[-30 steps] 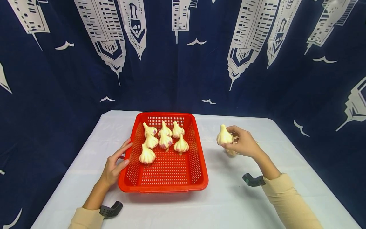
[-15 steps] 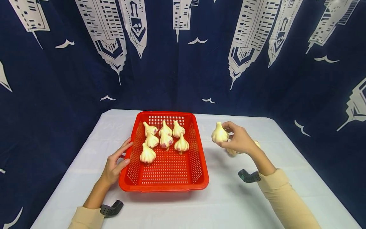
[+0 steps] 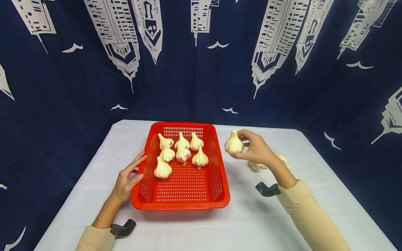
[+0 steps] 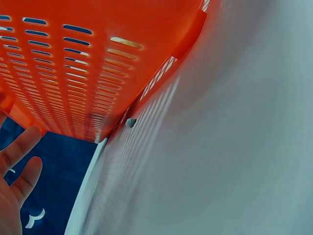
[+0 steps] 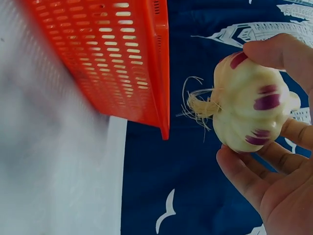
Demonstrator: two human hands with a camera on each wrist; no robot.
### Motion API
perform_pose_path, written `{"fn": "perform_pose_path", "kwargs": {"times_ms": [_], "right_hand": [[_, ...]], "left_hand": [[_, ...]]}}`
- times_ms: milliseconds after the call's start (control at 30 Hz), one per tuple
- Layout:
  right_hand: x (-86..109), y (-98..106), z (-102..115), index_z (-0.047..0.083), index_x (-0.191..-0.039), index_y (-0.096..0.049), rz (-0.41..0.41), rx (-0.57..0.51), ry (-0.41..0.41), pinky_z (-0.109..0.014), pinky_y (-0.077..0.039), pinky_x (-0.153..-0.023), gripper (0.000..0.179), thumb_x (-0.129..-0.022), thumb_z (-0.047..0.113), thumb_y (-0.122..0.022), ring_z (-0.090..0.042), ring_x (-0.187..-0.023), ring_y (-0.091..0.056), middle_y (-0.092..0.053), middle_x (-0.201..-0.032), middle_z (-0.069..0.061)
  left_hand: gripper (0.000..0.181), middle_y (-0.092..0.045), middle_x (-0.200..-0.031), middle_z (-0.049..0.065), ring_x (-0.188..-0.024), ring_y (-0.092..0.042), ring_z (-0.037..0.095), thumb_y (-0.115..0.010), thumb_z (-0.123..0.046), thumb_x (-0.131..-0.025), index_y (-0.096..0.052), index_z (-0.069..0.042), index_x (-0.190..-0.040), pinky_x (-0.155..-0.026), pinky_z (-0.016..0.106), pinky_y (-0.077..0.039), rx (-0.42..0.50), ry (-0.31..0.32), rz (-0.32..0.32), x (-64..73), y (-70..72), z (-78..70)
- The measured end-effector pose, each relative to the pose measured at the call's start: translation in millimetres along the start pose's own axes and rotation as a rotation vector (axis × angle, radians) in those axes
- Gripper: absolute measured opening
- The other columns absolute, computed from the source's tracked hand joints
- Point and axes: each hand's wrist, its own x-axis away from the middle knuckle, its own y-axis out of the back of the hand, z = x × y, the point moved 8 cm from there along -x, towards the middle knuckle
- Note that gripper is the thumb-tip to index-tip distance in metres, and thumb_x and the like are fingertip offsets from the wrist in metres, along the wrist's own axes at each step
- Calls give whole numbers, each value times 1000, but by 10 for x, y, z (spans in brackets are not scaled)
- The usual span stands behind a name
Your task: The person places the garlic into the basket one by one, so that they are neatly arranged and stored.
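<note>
A garlic bulb (image 3: 233,143) is held upright in my right hand (image 3: 255,149), just off the right side of a red slotted plastic basket (image 3: 180,206). In the right wrist view, thumb and fingers pinch the bulb (image 5: 252,105) from both sides; its purple streaks and stringy roots face the basket wall (image 5: 122,63). My left hand (image 3: 124,183) touches the basket's left rim, its fingers spread and fairly straight. From the left wrist, the fingertips meet the basket's edge (image 4: 161,29). Several garlic bulbs (image 3: 183,153) lie in the far and left part of the basket.
More garlic bulbs (image 3: 257,166) lie on the white table (image 3: 251,223) behind my right forearm, partly hidden by it. A dark blue curtain (image 3: 194,83) with white city prints hangs behind the table's far edge.
My right hand has moved left and slightly up with the garlic bulb, closer to the basket. More of the bulbs behind the forearm now shows. The left hand has stayed on the rim.
</note>
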Motion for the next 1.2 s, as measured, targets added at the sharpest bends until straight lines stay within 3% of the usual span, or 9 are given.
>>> {"fn": "perform_pose_path", "kwargs": {"times_ms": [267, 600, 933, 1200], "right_hand": [[-91, -14, 124, 3, -109, -60, -15, -24, 12, -44, -56, -81, 60, -65, 29, -92, -25, -93, -65, -67, -102, -8], [-243, -94, 347, 3, -106, -59, -15, -61, 81, -43, -57, -77, 54, -69, 25, -91, -24, -88, -67, -67, -99, -9], [-397, -252, 519, 3, -112, -59, 40, -131, 86, -41, -55, -80, 54, -71, 23, -89, -24, -93, -64, -66, -105, -9], [-555, -453, 772, 4, -112, -60, 95, -190, 154, -38, -56, -80, 55, -69, 22, -90, -21, -90, -65, -67, -98, -6]], "left_hand": [[56, -42, -150, 21, -109, -55, 5, -52, -4, -83, -53, 4, -138, -79, 21, -43, 3, -12, -10, -11, 4, -37], [56, -41, -151, 20, -112, -54, 3, -52, -4, -83, -53, 3, -139, -80, 21, -42, 4, 8, 0, -6, 5, -2], [56, -42, -150, 21, -111, -55, 4, -52, -4, -83, -53, 3, -138, -80, 21, -42, -1, -9, -4, -19, 0, -30], [56, -41, -151, 21, -114, -53, 3, -51, -3, -83, -52, 4, -139, -80, 21, -42, -5, -3, 3, -10, 3, 2]]}}
